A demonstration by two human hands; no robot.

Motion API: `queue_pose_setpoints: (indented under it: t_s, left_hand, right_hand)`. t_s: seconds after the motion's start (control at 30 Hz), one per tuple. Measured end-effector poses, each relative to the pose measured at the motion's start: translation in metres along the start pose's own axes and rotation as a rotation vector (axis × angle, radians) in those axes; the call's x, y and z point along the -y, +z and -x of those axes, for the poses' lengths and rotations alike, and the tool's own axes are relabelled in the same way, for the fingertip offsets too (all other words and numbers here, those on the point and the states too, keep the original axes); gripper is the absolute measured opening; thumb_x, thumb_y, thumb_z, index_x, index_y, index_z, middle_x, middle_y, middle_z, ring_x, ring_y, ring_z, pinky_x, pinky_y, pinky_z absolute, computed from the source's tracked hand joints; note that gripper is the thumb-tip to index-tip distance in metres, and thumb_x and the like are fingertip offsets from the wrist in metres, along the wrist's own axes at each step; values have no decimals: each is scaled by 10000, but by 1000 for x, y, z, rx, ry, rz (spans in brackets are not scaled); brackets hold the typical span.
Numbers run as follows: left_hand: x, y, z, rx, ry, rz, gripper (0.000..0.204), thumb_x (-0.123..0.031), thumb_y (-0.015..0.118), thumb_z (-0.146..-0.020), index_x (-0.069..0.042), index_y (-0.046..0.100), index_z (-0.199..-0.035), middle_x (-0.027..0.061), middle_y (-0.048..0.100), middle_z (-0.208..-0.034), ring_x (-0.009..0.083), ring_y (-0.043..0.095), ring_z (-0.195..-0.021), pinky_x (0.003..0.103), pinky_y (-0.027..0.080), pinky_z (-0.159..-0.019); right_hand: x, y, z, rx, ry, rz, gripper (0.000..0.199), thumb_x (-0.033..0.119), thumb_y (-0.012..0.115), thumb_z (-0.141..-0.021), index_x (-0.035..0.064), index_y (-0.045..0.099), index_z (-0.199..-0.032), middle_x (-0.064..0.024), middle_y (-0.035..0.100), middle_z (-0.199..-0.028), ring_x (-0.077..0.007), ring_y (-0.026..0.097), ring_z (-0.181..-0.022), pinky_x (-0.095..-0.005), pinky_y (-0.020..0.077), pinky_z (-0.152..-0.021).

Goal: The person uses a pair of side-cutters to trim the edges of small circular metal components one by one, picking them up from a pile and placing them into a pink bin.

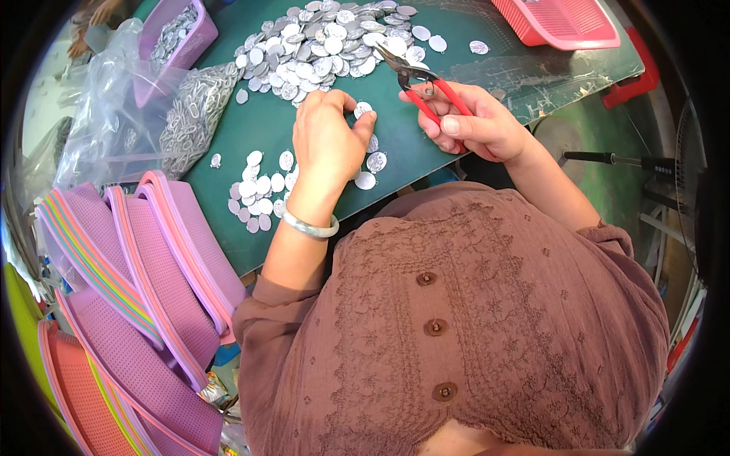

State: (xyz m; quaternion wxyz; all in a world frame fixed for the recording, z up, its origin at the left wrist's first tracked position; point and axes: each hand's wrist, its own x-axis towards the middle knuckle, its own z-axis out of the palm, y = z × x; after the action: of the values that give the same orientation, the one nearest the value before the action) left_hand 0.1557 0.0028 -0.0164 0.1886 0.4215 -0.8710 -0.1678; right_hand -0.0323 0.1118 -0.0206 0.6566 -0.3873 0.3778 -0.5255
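Note:
My left hand (325,137), with a bangle on its wrist, is closed over the green tabletop (251,133). Between its thumb and forefinger is a small silver oval medal (363,111). My right hand (480,121) grips red-handled cutting pliers (445,95), their dark jaws apart and pointing up and left, away from the medal. A large heap of silver medals (323,47) lies beyond my left hand. Nearer me, a smaller group of medals (263,186) lies left of my wrist, and a few loose medals (376,162) lie to its right.
Left of the heap stand a clear plastic bag of metal loops (196,114) and a purple basket (205,30) of small metal pieces. Stacked purple baskets (179,266) fill the lower left. A pink basket (563,26) sits far right. Part of another person's hand (78,47) shows far left.

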Motion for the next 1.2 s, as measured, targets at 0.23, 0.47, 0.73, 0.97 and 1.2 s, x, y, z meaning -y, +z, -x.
queue_pose_setpoints:
  t_s: [0.23,0.47,0.73,0.97,1.2]
  left_hand:
    - [-1,-9,-3,113,-291,789,121,-8,610,-815,-19,557,-923,28,591,-784,74,546,-684,209,427,-635]
    - [0,-37,4,139,-393,1287,217,-58,669,-800,9,618,-1000,20,616,-782,81,546,-668,202,432,-628]
    - [1,-47,9,174,-408,1286,176,-73,673,-797,7,636,-949,12,609,-744,72,514,-613,194,410,-586]
    - [-3,-51,9,164,-432,1243,161,-46,661,-787,29,632,-926,1,578,-707,53,475,-577,184,377,-532]
    - [-3,-52,9,174,-435,1221,144,-40,654,-785,34,631,-906,-5,566,-692,44,463,-567,179,367,-515]
  right_hand:
    - [0,-1,-1,13,48,14,508,269,665,-799,14,504,-1207,25,502,-739,-48,427,-587,-186,351,-514]
    - [11,13,-3,30,-18,357,523,251,669,-798,-3,491,-1218,27,539,-844,-59,463,-719,-209,395,-640]
    - [16,20,-2,56,11,519,500,274,663,-793,7,511,-1188,-20,565,-836,-88,465,-737,-236,407,-682]
    - [19,23,-2,61,21,566,489,285,655,-796,6,520,-1174,-22,567,-825,-90,464,-729,-238,405,-676]
    - [18,23,-3,63,23,605,467,274,646,-805,7,525,-1168,-20,568,-817,-88,460,-726,-238,402,-672]
